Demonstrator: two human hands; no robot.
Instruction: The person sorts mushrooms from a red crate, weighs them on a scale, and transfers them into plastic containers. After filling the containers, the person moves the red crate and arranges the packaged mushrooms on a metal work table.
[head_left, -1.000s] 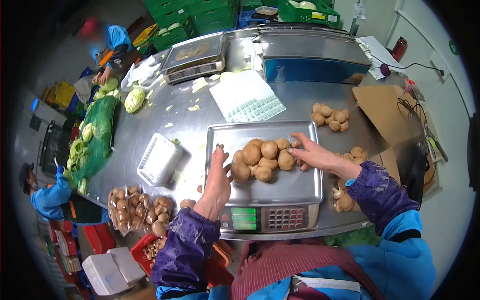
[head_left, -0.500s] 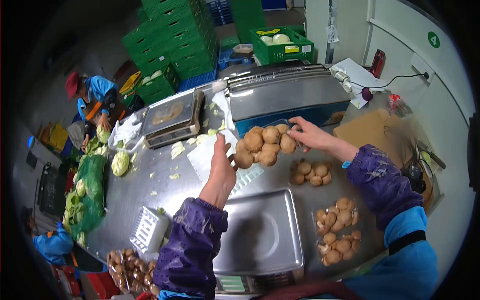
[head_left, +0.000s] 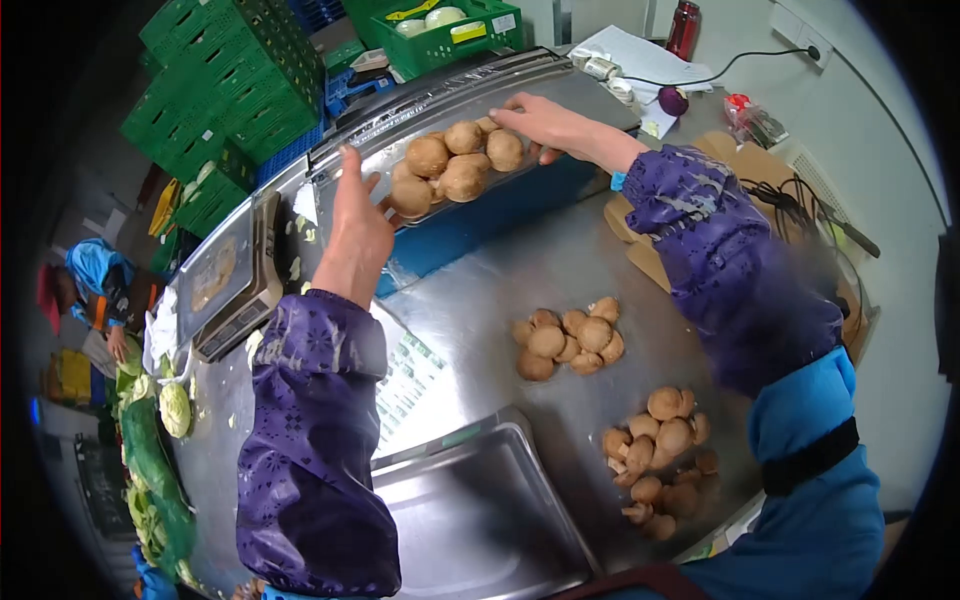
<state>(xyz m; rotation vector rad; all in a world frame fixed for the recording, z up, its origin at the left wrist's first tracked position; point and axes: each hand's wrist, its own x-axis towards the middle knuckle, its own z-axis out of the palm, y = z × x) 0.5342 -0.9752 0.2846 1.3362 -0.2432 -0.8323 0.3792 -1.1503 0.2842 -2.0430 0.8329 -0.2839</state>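
Observation:
Brown mushrooms in a clear tray are held between my two hands, over the metal top of the wrapping machine. My left hand grips the tray's left end, thumb up. At the right end, my right hand has its fingers around the tray's edge. Below them on the steel table lies another group of mushrooms. Further mushrooms are grouped nearer my right side. An empty steel scale pan is near my body, with a sheet of printed labels beyond it.
A second scale stands at the left, near cabbages and green netting. A co-worker is at the far left. Cardboard, cables and a knife lie right. Green crates are stacked behind.
Both hands have carried the mushroom tray forward, from above the table to above the wrapping machine. The camera view has shifted as well.

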